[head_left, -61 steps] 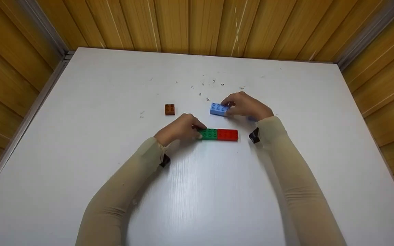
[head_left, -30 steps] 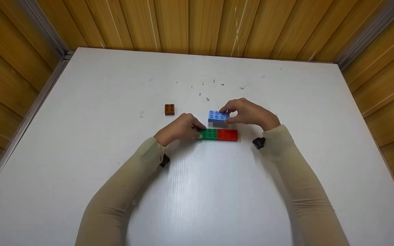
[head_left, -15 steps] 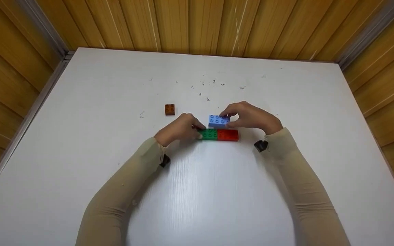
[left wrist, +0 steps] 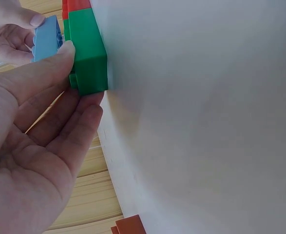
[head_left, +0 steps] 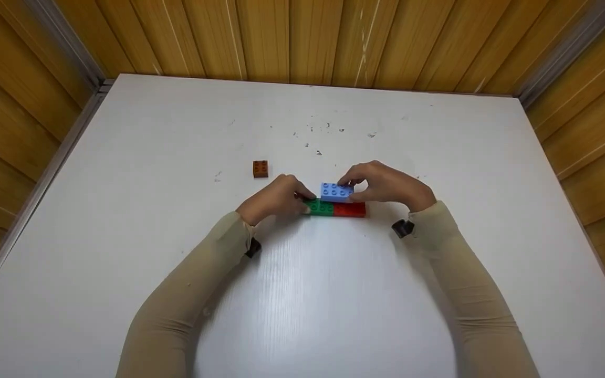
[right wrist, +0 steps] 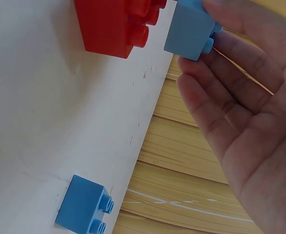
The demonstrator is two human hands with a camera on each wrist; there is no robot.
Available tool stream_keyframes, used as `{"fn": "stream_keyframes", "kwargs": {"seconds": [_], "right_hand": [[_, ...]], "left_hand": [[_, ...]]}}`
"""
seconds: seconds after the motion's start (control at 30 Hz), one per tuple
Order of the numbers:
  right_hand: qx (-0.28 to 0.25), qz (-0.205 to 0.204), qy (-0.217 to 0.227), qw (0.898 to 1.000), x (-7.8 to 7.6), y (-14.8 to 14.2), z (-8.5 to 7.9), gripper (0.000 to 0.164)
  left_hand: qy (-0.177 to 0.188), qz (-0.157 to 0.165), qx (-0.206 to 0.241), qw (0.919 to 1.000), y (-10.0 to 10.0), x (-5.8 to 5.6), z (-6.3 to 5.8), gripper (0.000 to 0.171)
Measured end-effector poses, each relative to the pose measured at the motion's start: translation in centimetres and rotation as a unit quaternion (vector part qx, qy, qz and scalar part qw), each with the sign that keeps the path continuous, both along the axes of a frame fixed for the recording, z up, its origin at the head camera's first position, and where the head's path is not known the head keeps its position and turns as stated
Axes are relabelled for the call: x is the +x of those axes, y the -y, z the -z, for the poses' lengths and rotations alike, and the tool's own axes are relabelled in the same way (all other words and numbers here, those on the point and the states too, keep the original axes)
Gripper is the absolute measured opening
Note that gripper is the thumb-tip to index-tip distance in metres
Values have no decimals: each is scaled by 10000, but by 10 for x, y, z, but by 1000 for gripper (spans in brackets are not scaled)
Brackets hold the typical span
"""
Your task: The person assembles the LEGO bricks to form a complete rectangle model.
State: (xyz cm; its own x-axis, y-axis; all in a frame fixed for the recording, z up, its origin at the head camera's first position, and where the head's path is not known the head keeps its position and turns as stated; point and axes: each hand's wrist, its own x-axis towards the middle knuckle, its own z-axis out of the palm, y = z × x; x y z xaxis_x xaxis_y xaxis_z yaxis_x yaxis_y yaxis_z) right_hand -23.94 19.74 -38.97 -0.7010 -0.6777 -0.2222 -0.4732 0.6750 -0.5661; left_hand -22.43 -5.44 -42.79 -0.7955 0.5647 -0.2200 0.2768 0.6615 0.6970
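A green building brick and a red building brick lie end to end on the white table. My left hand pinches the green brick's left end, with the thumb on the near side and fingers on the far side. Between thumb and fingers, my right hand grips the right end of a light blue building brick, studs up. In the head view that brick overlaps the seam of the green and red pair. The right wrist view shows a gap between the light blue brick and the red one's studs.
A small brown brick sits on the table at the back left. Another blue brick stands on the table in the right wrist view. Wood-panelled walls border the table at the back and sides.
My right hand has carried the light blue brick toward me, from behind the green and red bricks to over them. The left hand keeps its grip and place.
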Motion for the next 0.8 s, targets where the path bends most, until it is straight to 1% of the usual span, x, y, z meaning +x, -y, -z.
{"fn": "stream_keyframes", "kwargs": {"seconds": [0.23,0.43,0.8], "right_hand": [[-93,-107,-27,9999,2,-1,1,34],[-98,-109,23,9999,4,0,2,34],[-50,-157,-32,9999,8,1,1,34]], "left_hand": [[40,-28,69,10000,0,0,-1,32],[100,-46,91,9999,1,0,0,32],[78,6,-32,10000,0,-1,0,33]]}}
